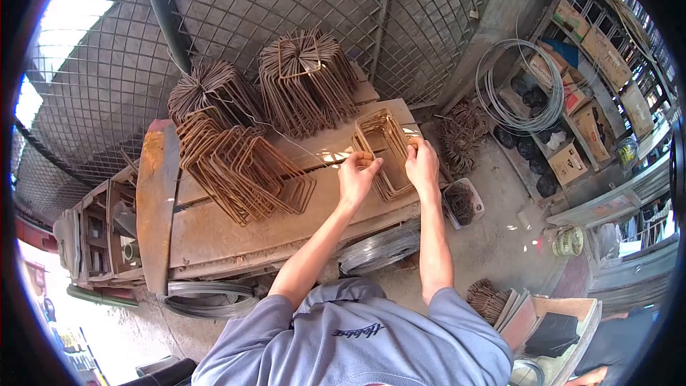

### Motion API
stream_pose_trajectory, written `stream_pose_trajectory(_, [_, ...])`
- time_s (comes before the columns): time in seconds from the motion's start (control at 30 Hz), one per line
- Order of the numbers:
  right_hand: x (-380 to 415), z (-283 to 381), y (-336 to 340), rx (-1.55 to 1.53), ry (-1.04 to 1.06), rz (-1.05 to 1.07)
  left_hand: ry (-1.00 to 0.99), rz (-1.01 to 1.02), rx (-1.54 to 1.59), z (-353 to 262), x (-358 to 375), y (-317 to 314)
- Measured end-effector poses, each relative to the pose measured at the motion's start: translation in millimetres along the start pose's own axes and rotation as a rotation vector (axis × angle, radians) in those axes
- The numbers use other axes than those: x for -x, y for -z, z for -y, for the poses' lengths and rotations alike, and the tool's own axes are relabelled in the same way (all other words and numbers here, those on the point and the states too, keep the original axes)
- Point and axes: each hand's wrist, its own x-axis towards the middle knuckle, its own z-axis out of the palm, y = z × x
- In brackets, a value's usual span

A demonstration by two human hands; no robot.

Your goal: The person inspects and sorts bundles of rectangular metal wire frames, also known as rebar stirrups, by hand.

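Observation:
My left hand (356, 176) and my right hand (422, 164) both grip a small stack of rusty rectangular rebar stirrups (383, 143) lying on the worn wooden workbench (236, 232). The left hand pinches the stack's near left side, fingers curled. On the near right side the right hand's fingers close over the bars. To the left of my hands lies a fanned pile of the same stirrups (239, 168).
Two bundled stirrup stacks (307, 78) (211, 89) stand at the bench's back against a wire mesh fence (286, 0). Wire coils (518, 89) hang right, others (375, 250) lie under the bench. A small tray of ties (462, 202) sits on the floor. Shelves with boxes (579, 86) stand right.

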Motion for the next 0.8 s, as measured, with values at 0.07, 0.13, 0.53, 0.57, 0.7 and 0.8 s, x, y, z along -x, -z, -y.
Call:
stream_pose_trajectory(0.07, [0.4,6.4,2.2,-0.062,0.006,-0.037,0.003,0.004,0.061,-9.5,4.8,3.2])
stream_pose_trajectory(0.13, [-1.1,13.2,2.3,-0.103,0.033,-0.068,0.004,0.005,0.123,-24.9,11.7,8.4])
stream_pose_trajectory(0.53, [-7.8,129.8,3.7,-0.553,0.119,0.037,-0.247,-0.171,0.343,-95.1,59.8,78.8])
stream_pose_trajectory(0.57, [-8.0,139.3,0.8,-0.600,0.116,0.071,-0.259,-0.203,0.341,-98.1,64.1,86.4])
stream_pose_trajectory(0.7, [-6.3,178.0,-12.2,-0.650,0.278,0.096,-0.340,-0.312,0.347,-106.5,79.5,113.8])
stream_pose_trajectory(0.8, [-3.5,199.1,-26.0,-0.665,0.330,0.141,-0.359,-0.394,0.341,-101.2,84.8,132.2])
